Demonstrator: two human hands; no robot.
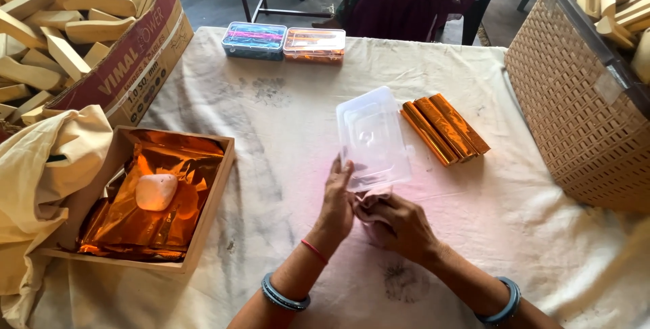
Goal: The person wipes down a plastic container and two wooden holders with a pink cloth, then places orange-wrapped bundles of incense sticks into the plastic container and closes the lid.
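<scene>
Both my hands meet at the middle of a cloth-covered table (284, 139). My left hand (337, 200) has its fingers closed on the near edge of a clear plastic lid (371, 136) that lies flat on the cloth. Beside it, my right hand (396, 224) is closed on a small pinkish piece of sheet (371, 200) tucked between the two hands. Just right of the lid lie three rolls wrapped in shiny orange foil (445, 128), side by side.
A wooden tray (213, 197) at the left holds orange foil sheets under a white stone (156, 191). A cardboard box of wooden blocks (74, 24) stands far left, a woven basket (575, 105) of blocks at right. Two lidded plastic boxes (284, 41) sit at the far edge. A person sits beyond.
</scene>
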